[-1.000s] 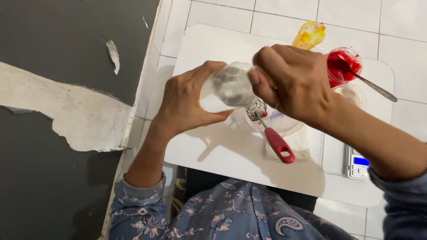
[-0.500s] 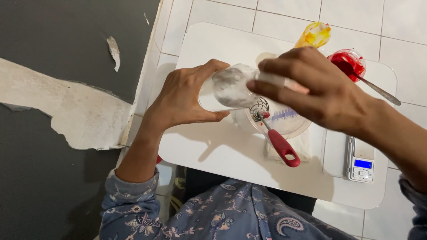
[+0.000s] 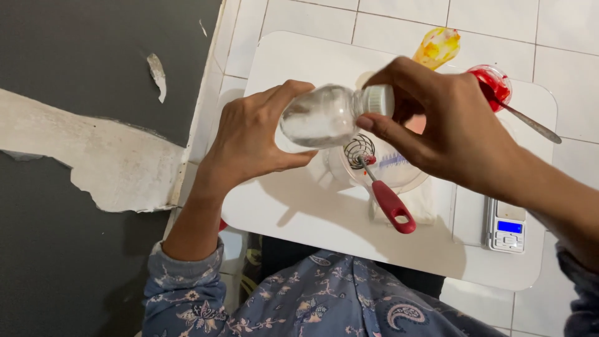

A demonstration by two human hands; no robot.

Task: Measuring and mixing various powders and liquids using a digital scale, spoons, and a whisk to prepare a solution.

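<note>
We are gripping a small clear plastic bottle (image 3: 318, 117), held on its side, in our left hand (image 3: 249, 140), while our right hand's (image 3: 449, 125) fingers are pinching its white ribbed cap (image 3: 377, 100); we judge the cap is being turned, calling next for a steady bottle. Just below the grip, a red-handled wire whisk (image 3: 377, 187) is resting in a clear round bowl (image 3: 399, 171), crowding the space. Farther right are lying a small silver pocket scale (image 3: 505, 226) and a red-stained cup (image 3: 493, 81).
</note>
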